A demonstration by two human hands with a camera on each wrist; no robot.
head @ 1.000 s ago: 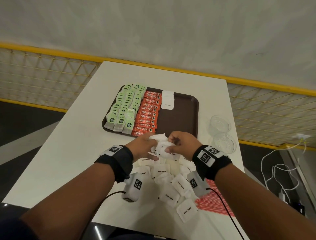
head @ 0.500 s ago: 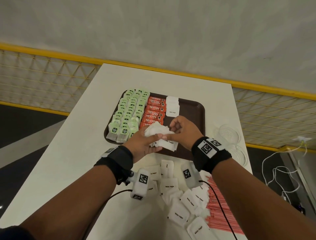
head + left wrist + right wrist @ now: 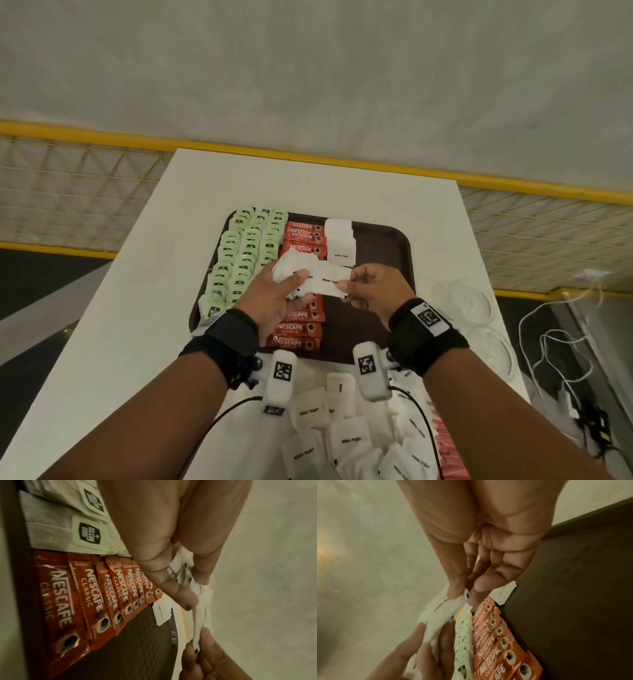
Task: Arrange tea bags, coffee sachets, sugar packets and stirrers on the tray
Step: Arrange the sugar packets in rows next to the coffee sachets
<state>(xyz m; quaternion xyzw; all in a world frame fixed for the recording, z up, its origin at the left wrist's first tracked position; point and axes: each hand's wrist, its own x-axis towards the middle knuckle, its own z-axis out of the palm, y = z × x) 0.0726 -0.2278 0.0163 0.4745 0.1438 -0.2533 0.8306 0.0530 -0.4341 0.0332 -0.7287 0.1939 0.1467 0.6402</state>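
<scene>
A dark brown tray (image 3: 383,246) holds rows of green tea bags (image 3: 245,246), a column of red coffee sachets (image 3: 303,236) and a short stack of white sugar packets (image 3: 339,243). Over the tray my left hand (image 3: 277,294) grips a bunch of white sugar packets (image 3: 291,269). My right hand (image 3: 370,291) pinches one sugar packet (image 3: 330,281) at the edge of that bunch, between thumb and fingers (image 3: 453,588). The bunch (image 3: 200,609) hangs between both hands in the left wrist view. Red stirrers (image 3: 448,455) lie on the table at the near right.
A heap of loose sugar packets (image 3: 349,438) lies on the white table (image 3: 113,335) near me. Clear glass dishes (image 3: 469,301) stand right of the tray. White cables (image 3: 561,342) hang beyond the table's right edge. A yellow railing (image 3: 239,150) runs behind.
Both hands lifted a bunch of sugar packets from the near heap and carried it forward over the tray. My right hand now pulls one packet out to the right.
</scene>
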